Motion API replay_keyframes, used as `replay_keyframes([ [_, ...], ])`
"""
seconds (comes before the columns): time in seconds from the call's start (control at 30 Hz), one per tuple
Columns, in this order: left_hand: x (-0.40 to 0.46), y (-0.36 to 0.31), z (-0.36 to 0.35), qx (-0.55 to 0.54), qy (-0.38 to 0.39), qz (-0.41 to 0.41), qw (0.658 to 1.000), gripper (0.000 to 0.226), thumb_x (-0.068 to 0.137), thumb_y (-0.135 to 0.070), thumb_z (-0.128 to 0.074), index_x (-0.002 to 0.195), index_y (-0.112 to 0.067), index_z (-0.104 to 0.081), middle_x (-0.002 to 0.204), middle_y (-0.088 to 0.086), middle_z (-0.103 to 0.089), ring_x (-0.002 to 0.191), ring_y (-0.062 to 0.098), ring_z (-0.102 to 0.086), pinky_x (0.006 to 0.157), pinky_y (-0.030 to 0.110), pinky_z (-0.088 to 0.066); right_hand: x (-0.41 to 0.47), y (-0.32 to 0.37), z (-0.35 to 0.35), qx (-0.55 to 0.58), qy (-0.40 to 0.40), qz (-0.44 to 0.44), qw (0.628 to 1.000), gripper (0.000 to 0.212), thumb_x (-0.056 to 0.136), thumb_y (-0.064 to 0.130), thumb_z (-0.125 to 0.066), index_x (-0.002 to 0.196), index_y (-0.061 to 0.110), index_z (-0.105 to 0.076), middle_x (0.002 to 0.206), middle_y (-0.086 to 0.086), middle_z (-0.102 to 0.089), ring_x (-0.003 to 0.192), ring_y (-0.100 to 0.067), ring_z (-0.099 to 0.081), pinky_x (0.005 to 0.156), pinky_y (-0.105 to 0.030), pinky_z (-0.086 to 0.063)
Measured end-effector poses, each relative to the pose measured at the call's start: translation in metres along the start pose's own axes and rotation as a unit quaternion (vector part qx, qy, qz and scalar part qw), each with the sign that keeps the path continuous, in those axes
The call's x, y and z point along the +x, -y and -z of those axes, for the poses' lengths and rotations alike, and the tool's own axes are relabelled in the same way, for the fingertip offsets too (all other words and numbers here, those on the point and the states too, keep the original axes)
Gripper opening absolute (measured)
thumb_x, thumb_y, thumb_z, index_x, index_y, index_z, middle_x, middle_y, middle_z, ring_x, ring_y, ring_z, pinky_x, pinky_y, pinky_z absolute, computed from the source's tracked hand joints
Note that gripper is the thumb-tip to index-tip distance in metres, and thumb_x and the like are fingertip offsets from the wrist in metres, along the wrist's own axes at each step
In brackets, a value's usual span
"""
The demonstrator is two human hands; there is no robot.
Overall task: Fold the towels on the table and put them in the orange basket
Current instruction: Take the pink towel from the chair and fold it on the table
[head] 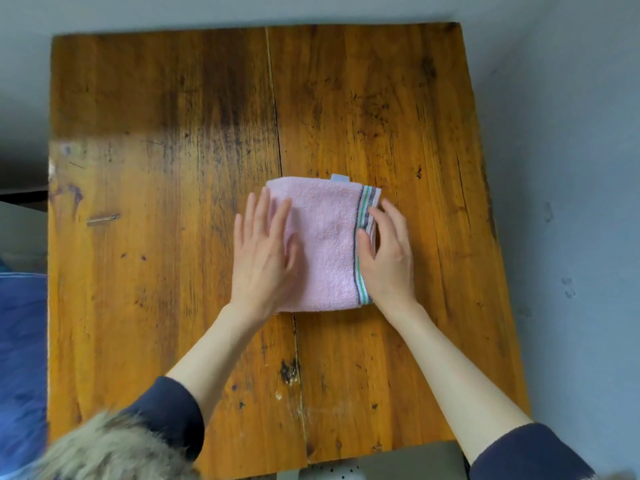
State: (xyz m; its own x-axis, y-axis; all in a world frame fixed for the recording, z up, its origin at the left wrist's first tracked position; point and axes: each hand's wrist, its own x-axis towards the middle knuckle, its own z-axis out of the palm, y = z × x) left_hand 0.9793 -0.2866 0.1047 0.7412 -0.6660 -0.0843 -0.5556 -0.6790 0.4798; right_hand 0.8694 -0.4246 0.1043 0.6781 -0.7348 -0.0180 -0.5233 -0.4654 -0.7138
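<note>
A pink towel (325, 237) with a grey, white and green striped border lies folded into a thick rectangle near the middle of the wooden table (156, 202). A small white label pokes out at its far edge. My left hand (263, 254) lies flat on the towel's left side, fingers spread and pointing away from me. My right hand (388, 254) curls over the striped right edge, thumb on top and fingers around the side, pinching the folded layers. No orange basket is in view.
The table has a long crack running from far to near down its middle. Blue fabric (20, 358) shows beyond the left edge. A grey floor surrounds the table. Fur trim (110, 452) from my clothing fills the bottom left corner.
</note>
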Motion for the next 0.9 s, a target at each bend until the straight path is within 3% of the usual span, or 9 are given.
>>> replay_keyframes([
  [0.1,-0.011,0.011,0.008,-0.059,-0.037,0.063,0.996,0.045,0.095,-0.016,-0.047,0.137,-0.002,-0.04,0.143,0.02,-0.039,0.137,0.034,-0.029,0.112,0.041,-0.023,-0.01,-0.003,0.006,0.04,-0.007,-0.121,0.992,0.037,0.092,0.02,-0.054,0.127,0.009,-0.051,0.124,-0.004,-0.051,0.111,-0.015,-0.051,0.094,-0.027,-0.042],
  [0.23,-0.009,0.019,0.02,-0.182,-0.035,0.176,0.967,0.033,0.094,-0.014,-0.047,0.125,-0.01,-0.055,0.121,0.01,-0.058,0.107,0.024,-0.054,0.094,0.033,-0.04,0.003,-0.006,0.01,0.071,0.052,-0.289,0.953,0.045,0.09,0.036,-0.057,0.126,0.01,-0.049,0.107,-0.003,-0.059,0.102,-0.02,-0.057,0.091,-0.038,-0.047],
  [0.37,0.002,0.02,0.035,-0.362,0.069,0.312,0.876,0.037,0.094,-0.009,-0.038,0.126,-0.018,-0.053,0.122,0.002,-0.059,0.104,0.015,-0.056,0.093,0.036,-0.047,0.018,0.0,0.013,0.06,0.106,-0.305,0.944,0.04,0.089,0.035,-0.058,0.11,0.001,-0.06,0.097,0.001,-0.064,0.095,-0.022,-0.061,0.087,-0.041,-0.05],
  [0.47,0.009,0.021,0.042,-0.432,0.185,0.35,0.811,0.05,0.088,0.004,-0.027,0.123,-0.022,-0.052,0.121,-0.003,-0.061,0.103,0.013,-0.057,0.086,0.035,-0.047,0.022,0.002,0.013,0.071,0.149,-0.309,0.936,0.032,0.088,0.026,-0.059,0.091,-0.005,-0.067,0.094,-0.012,-0.071,0.087,-0.025,-0.067,0.078,-0.04,-0.052],
  [0.53,0.011,0.023,0.044,-0.45,0.214,0.36,0.789,0.054,0.086,0.007,-0.026,0.125,-0.02,-0.052,0.114,0.0,-0.063,0.093,0.015,-0.057,0.08,0.035,-0.048,0.025,0.002,0.014,0.092,0.169,-0.323,0.926,0.025,0.088,0.024,-0.06,0.087,0.001,-0.07,0.092,-0.007,-0.072,0.077,-0.016,-0.066,0.066,-0.032,-0.051],
  [0.6,0.013,0.026,0.046,-0.466,0.238,0.356,0.774,0.048,0.091,0.001,-0.03,0.128,-0.021,-0.052,0.105,0.003,-0.064,0.085,0.015,-0.056,0.072,0.033,-0.05,0.03,0.002,0.014,0.119,0.182,-0.336,0.916,0.018,0.088,0.024,-0.061,0.091,0.008,-0.069,0.086,0.001,-0.068,0.071,-0.006,-0.06,0.055,-0.022,-0.041],
  [0.67,0.013,0.028,0.047,-0.47,0.264,0.338,0.772,0.036,0.095,-0.011,-0.04,0.124,-0.025,-0.056,0.099,-0.001,-0.065,0.083,0.014,-0.058,0.067,0.03,-0.052,0.032,0.002,0.014,0.149,0.195,-0.341,0.908,0.014,0.09,0.022,-0.059,0.095,0.011,-0.066,0.083,0.005,-0.065,0.071,-0.005,-0.059,0.054,-0.02,-0.039],
  [0.77,0.011,0.032,0.044,-0.488,0.256,0.338,0.763,0.029,0.096,-0.023,-0.047,0.123,-0.031,-0.056,0.097,-0.006,-0.067,0.079,0.01,-0.061,0.062,0.029,-0.054,0.03,-0.002,0.017,0.181,0.22,-0.321,0.903,0.014,0.092,0.019,-0.056,0.102,0.013,-0.064,0.092,0.002,-0.067,0.08,-0.009,-0.064,0.061,-0.022,-0.046],
  [0.9,-0.001,0.025,0.036,-0.492,0.224,0.338,0.77,0.033,0.093,-0.027,-0.055,0.124,-0.035,-0.049,0.11,-0.002,-0.066,0.094,0.014,-0.067,0.066,0.034,-0.054,0.032,-0.007,0.028,0.211,0.266,-0.311,0.888,0.015,0.093,0.018,-0.055,0.106,0.017,-0.061,0.101,0.001,-0.068,0.091,-0.013,-0.065,0.075,-0.03,-0.053],
])
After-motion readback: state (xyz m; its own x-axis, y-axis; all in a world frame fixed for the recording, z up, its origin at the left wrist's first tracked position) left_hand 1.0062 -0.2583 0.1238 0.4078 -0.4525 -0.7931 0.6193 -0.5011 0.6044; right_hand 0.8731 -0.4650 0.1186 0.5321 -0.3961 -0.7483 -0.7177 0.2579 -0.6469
